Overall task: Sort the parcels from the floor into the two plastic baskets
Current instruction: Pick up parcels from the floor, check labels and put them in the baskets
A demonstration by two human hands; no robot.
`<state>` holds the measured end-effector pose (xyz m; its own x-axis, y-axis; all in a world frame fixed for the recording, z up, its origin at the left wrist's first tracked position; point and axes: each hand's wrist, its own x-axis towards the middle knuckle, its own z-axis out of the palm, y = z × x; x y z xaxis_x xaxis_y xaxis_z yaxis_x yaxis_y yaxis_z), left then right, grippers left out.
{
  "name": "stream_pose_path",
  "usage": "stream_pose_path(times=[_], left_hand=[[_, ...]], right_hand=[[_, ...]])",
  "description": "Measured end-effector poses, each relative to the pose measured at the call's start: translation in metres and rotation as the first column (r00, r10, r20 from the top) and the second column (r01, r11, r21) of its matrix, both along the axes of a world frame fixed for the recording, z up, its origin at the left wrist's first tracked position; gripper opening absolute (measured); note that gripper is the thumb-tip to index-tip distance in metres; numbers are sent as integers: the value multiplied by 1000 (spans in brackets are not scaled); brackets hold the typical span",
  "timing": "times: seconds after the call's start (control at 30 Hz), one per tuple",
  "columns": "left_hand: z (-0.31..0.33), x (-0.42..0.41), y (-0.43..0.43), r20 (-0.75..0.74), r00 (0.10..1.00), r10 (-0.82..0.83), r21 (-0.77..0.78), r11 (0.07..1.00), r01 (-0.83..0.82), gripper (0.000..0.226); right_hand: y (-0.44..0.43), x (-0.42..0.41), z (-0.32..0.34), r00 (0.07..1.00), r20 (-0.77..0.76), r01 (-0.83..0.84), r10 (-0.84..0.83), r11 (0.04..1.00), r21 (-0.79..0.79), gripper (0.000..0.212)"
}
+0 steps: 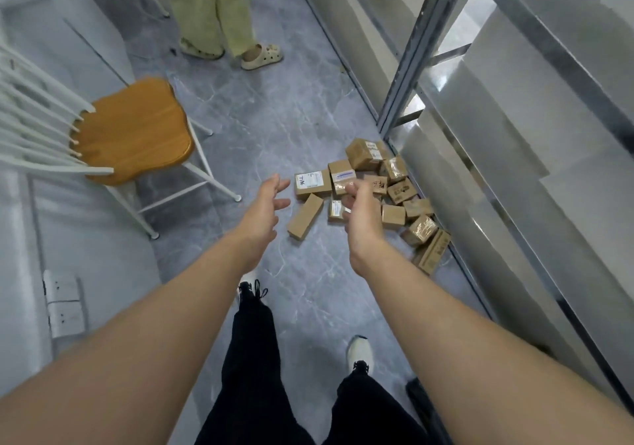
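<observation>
Parcels: a loose heap of small brown cardboard boxes lay on the grey floor, pushed against the foot of the metal rack. Some were taped over in clear film, some carried white labels. The labelled parcel and the long parcel sat at the near-left edge of the heap, free of the rest.

Judged light, stiff and not fragile. Plain card should grip fine, while the film-wrapped ones could be slick. Best hold looked like the short sides, thumb against fingers, one box per hand. Boxes at the rack side leaned on each other, so pulling one might shift its neighbours.

Left hand was stretched toward the heap with fingers spread and relaxed, holding nothing, and hung above the floor just left of the labelled parcel. Right hand had its fingers loosely curled and was also empty. It overlapped the middle of the heap in view, and I could not tell whether it touched any box. The hands were apart.

Neither basket was in view, so the drop place was unknown.

Around: a wooden-seat chair stood to the left, well apart from the heap. Another person's legs stood further down the floor. The rack's lowest shelf edge crowded the heap's right side, and nothing blocked the reach from the near side.
</observation>
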<state>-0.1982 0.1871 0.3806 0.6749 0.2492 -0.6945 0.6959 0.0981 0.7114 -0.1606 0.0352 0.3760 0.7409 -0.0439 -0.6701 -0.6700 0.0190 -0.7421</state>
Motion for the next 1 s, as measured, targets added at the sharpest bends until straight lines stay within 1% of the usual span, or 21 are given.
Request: stream_pose_path(times=[0.07,0.13,0.27,0.3,0.33,0.4,0.47,0.53,0.67,0.77,0.9,1.0], left_hand=[[-25,32,26,-19,999,-38,-22,999,37,55],[-51,61,51,-44,996,-82,-46,996,80,53],[-100,109,98,-104,984,-145,-85,987,137,54],[-110,117,106,-114,981,-158,-93,985,147,55],[-123,129,116,-130,978,-163,-107,983,149,55],[-150,150,132,-167,977,-131,-144,984,107,55],[-180,167,142,-202,974,-105,-170,983,71,54],[-212,183,147,-223,969,-103,-158,985,68,53],[-292,209,151,-263,961,-82,-168,985,38,55],[-367,218,152,-333,941,-66,-191,982,1,60],[-469,217,155,-395,918,-33,-224,973,-62,65],[-537,211,151,-431,902,-18,-211,974,-82,64]], right_hand=[[31,22,-22,1000,-10,25,-26,999,-33,36],[62,42,-44,996,-53,68,-72,996,-62,30],[112,76,-85,969,-149,192,-199,980,-59,23],[118,82,-94,957,-176,225,-229,973,-42,27],[129,90,-107,944,-203,259,-261,965,-34,34],[145,105,-135,923,-252,291,-291,956,-38,46],[157,119,-166,913,-273,301,-302,952,-49,47],[163,133,-203,905,-289,303,-311,950,-72,44],[168,162,-285,896,-335,278,-291,957,-88,43],[168,172,-355,858,-396,309,-327,945,-110,44],[162,170,-447,820,-454,306,-348,938,-165,39],[155,166,-513,792,-493,309,-361,933,-186,50]])
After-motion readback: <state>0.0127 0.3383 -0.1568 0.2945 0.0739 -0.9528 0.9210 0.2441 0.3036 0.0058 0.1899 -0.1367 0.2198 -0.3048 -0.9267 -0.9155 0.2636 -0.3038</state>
